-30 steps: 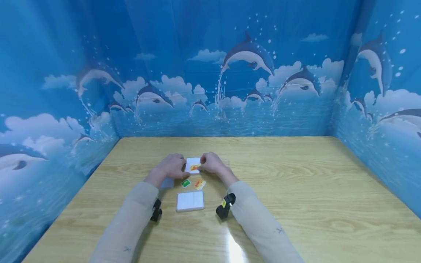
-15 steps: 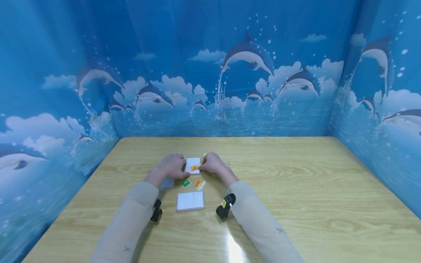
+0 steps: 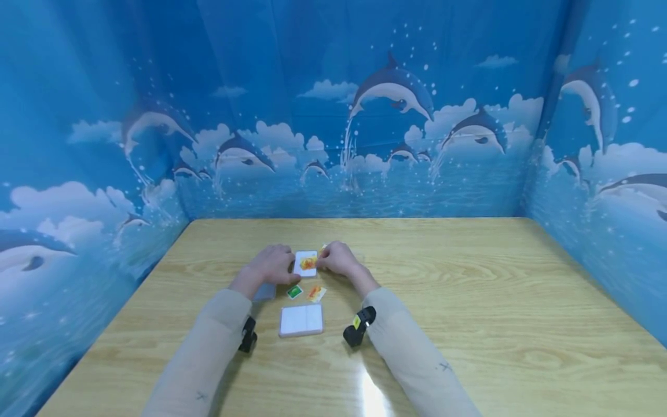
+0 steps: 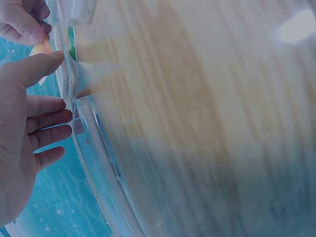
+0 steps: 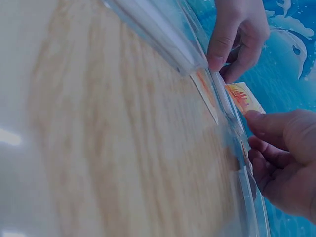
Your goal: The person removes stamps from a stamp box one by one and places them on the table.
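My right hand (image 3: 339,259) pinches a small orange-and-white stamp (image 3: 308,263) between thumb and fingers. In the right wrist view, the stamp (image 5: 242,98) shows its toothed edge and a reddish print. It is over a flat white rectangular piece (image 3: 306,273); whether it touches the white surface I cannot tell. Along the left side of that piece is my left hand (image 3: 272,264), thumb at the near corner. The left wrist view has this hand (image 4: 29,108) with fingers extended and parted. A green stamp (image 3: 294,292) and another orange stamp (image 3: 315,293) lie just nearer.
A white rectangular case (image 3: 301,320) with clear edges lies between my forearms. Under my left wrist is a clear, bluish flat case (image 3: 264,291), partly hidden. A bit of another orange piece (image 3: 323,247) peeks out behind my right hand. The wooden table (image 3: 469,289) extends right.
The pinched stamp has shifted slightly away from me over the white piece, and more of its orange print shows. Both hands stay in nearly the same place.
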Motion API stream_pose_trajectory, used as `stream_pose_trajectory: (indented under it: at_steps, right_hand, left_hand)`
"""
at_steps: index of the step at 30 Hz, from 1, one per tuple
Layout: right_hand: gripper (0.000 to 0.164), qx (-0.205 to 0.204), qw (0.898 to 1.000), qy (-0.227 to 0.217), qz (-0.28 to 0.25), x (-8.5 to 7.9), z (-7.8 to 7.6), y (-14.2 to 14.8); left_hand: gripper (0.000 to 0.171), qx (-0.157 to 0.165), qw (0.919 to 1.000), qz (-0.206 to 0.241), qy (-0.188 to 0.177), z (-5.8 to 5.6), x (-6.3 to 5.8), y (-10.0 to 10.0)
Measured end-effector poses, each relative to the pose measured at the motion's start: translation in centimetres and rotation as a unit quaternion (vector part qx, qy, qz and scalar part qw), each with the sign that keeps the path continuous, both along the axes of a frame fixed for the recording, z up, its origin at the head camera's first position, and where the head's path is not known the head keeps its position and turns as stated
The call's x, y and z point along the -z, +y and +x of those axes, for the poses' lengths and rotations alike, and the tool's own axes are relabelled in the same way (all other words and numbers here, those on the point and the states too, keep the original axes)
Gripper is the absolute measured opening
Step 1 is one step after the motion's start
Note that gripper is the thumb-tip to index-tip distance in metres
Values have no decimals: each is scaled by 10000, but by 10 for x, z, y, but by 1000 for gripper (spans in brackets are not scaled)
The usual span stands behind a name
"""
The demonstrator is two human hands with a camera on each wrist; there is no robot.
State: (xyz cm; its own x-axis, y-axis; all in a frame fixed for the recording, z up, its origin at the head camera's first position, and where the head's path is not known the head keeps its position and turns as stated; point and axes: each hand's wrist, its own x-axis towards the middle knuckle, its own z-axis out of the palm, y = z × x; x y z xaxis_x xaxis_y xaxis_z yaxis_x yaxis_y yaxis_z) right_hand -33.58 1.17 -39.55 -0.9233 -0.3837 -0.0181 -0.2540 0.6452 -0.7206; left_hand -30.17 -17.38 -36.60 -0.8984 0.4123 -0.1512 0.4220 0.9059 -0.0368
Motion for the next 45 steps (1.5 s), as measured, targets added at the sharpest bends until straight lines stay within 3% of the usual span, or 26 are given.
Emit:
stream_pose_trajectory:
  at_steps: [8,20,32,45]
  right_hand:
    - [11,-26,9988,77,-492,0,-5,3]
    - [14,520,9945,-186,-892,-1,-21,10]
    - [18,717,9936,-367,-794,-10,-29,2]
    - [16,1019,9905,-486,-784,-5,-32,-16]
  left_hand:
    - [47,-63,10000,-11,-41,-2,2,-3]
    - [45,-34,9999,-91,-25,-1,2,-1]
    - [50,-26,9998,-190,-24,-2,0,-1]
    - [42,-6,10000,-83,29,-2,4,-2]
